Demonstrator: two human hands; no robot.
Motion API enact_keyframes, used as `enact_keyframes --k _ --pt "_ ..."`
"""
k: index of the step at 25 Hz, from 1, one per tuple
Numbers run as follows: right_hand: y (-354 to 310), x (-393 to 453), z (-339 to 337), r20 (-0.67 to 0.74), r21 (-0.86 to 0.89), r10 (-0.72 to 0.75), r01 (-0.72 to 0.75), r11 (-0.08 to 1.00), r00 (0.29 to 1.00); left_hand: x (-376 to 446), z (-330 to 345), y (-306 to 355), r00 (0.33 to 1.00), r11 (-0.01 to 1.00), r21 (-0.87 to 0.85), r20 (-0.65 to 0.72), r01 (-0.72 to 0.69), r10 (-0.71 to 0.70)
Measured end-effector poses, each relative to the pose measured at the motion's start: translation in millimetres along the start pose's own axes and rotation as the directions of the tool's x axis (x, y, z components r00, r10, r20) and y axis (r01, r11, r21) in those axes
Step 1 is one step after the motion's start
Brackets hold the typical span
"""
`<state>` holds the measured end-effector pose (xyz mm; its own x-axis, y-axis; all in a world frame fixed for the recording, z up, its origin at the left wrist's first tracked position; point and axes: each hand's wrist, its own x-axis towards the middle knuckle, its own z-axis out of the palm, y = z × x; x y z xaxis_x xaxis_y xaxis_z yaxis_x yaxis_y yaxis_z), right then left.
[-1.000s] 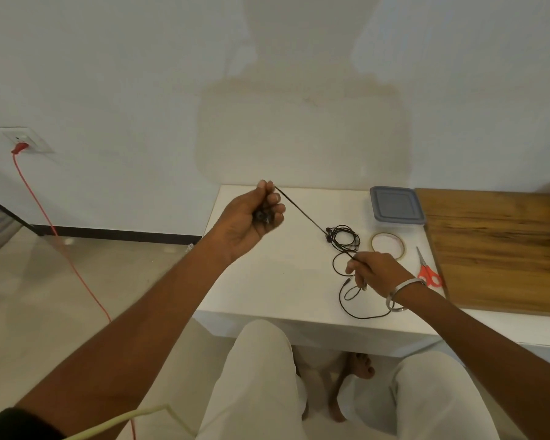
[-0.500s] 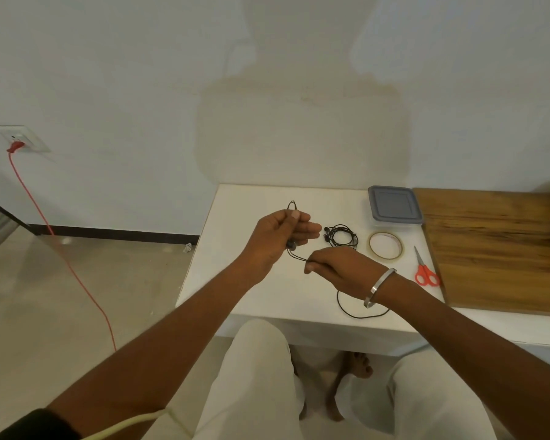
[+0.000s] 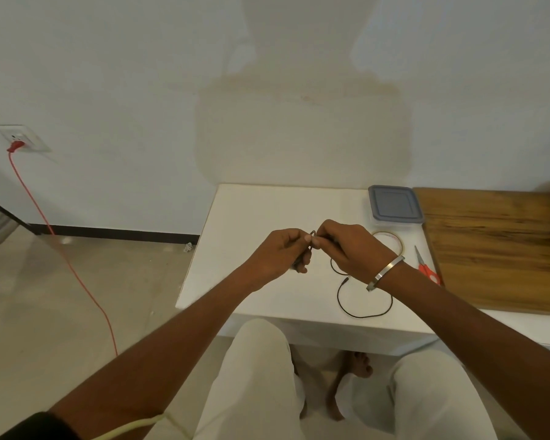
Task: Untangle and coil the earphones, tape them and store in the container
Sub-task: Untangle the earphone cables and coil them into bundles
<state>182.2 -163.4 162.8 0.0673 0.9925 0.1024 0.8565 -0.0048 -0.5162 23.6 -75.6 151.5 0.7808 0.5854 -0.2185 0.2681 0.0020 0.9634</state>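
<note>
Thin black earphones (image 3: 361, 308) trail in a loose loop on the white table (image 3: 261, 217), with the plug end lying near my right wrist. My left hand (image 3: 283, 252) and my right hand (image 3: 346, 246) meet above the table's middle, both pinching the cable where a small loop shows between the fingertips. The rest of the wire is hidden under my right hand. A roll of clear tape (image 3: 391, 241) lies flat just right of my right hand. The clear container with a grey-blue lid (image 3: 394, 206) stands shut at the table's back right.
Red-handled scissors (image 3: 427, 268) lie at the table's right edge beside a wooden board (image 3: 502, 249). A red cord (image 3: 64, 249) runs from a wall socket down over the floor at the left. My knees and feet are under the table's front edge.
My left hand came in from the upper left and my right hand rose from the table; the stretched cable went slack and both hands now meet on it, covering the tangle.
</note>
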Motion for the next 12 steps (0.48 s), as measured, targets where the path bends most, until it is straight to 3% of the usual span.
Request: enact_keyframes --k 7,12 --pt "6.7 3.4 2.4 -0.009 -0.027 0.033 -0.034 0.999 0.999 -2.8 -1.8 0.7 0.973 0.976 -0.151 0.193 0.155 -0.124" --pt "10.6 3.3 6.0 -0.005 -0.024 0.052 -0.052 0.998 0.999 -7.2 -4.0 -0.6 0.965 0.972 -0.176 0.236 0.156 -0.112"
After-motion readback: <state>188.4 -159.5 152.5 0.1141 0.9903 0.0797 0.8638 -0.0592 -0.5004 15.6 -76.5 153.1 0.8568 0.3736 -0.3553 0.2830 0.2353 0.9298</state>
